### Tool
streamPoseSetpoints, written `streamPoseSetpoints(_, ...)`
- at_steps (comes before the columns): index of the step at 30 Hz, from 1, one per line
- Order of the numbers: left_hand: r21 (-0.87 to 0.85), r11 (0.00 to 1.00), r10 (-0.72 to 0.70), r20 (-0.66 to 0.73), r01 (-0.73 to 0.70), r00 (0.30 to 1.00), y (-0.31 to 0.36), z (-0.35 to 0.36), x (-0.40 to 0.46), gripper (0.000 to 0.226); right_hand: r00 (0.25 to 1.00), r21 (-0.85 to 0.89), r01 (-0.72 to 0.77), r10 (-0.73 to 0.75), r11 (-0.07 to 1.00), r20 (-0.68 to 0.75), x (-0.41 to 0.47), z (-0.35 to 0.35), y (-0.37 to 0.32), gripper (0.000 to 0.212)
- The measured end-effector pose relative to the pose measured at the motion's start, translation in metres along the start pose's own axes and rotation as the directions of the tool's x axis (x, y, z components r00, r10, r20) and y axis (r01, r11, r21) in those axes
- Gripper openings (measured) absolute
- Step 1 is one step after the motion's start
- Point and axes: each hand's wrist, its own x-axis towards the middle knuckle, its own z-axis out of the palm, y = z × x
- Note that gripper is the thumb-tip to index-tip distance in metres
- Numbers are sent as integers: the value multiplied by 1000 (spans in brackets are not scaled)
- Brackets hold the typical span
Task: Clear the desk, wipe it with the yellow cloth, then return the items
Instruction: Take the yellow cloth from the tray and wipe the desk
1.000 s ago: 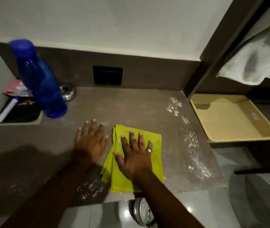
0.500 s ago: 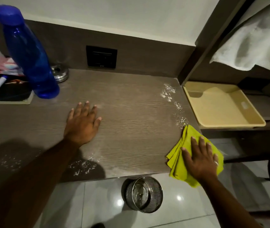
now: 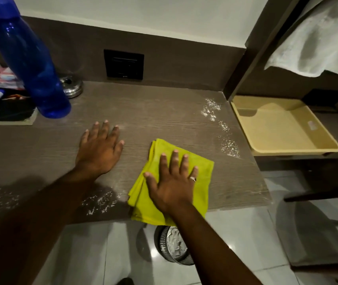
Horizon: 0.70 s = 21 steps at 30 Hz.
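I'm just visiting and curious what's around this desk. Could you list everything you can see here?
desk: one, grey-brown wood grain, centre.
yellow cloth: one, folded, at the front edge of the desk.
white powder: scattered patches, right side and front left of the desk.
water bottle: one, blue, back left.
steel lid: one, silver, behind the bottle.
wall socket: one, black, back panel.
tray: one, cream, right of the desk.
towel: one, white, hanging top right.
bin: one, metal, on the floor below the desk.
left hand: flat on the desk.
right hand: flat on the cloth, wearing a ring.
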Motion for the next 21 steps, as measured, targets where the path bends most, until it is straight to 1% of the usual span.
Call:
streamPoseSetpoints(2,5,1000,-8,-1,8,1000,0,1,0,60,999,2,53,-53,999,10,7,0,3,81)
streamPoseSetpoints(6,4,1000,14,5,-14,1000,-6,2,2,62,969,-9,246,-246,969,10,25,-8,40,78)
streamPoseSetpoints(7,5,1000,26,8,-26,1000,-8,2,2,62,965,-15,263,-262,965,13,31,-13,57,78)
streamPoseSetpoints(8,7,999,34,4,-34,999,-9,3,1,63,969,-25,247,-247,969,17,37,-18,77,78)
streamPoseSetpoints(9,14,999,40,-6,-40,999,-10,4,1,63,980,-39,198,-197,980,18,42,-22,99,80)
streamPoseSetpoints(11,29,999,44,-11,-44,999,-11,5,2,63,999,-62,42,-42,997,5,45,-30,144,85)
streamPoseSetpoints(14,32,999,38,-6,-38,999,-12,5,3,63,984,-26,-178,177,984,-32,36,-39,186,85)
streamPoseSetpoints(17,22,999,35,-5,-35,999,-11,5,3,63,942,47,-329,331,943,-62,22,-41,195,82)
streamPoseSetpoints(21,24,999,39,0,-39,999,-10,4,3,62,861,67,-496,500,866,-91,4,-33,173,84)
